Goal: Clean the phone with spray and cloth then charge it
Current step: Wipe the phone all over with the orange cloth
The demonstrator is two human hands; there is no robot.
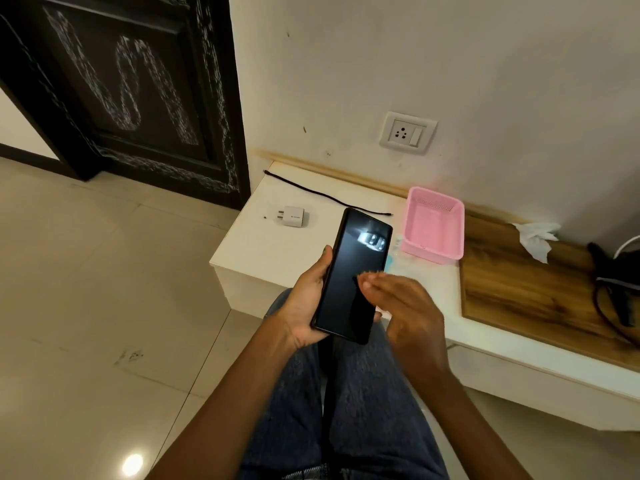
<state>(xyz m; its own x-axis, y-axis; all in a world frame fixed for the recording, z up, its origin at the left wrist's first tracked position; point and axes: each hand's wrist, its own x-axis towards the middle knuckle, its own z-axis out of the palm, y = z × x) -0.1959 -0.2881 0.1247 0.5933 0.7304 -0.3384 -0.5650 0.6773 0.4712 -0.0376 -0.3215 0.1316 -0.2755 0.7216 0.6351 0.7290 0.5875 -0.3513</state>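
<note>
Phone point(349, 275): held screen-up above the lap, near the edge of the white table point(263, 244); gripped around its left edge by the left hand point(304, 303).
Right hand point(405, 306): fingers straight, nothing held, hovering over the phone's right side; blurred.
Cleaning: judged not yet shown done; spray hidden or unclear; a white cloth point(535, 237) lies far right, unused.
Charging: not begun; charger point(292, 216) and cable point(325, 194) lie unplugged on the table, socket point(407, 133) empty.

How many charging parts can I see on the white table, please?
2: a black cable near the wall, and a white adapter lying in front of it. Neither is plugged in.
</note>
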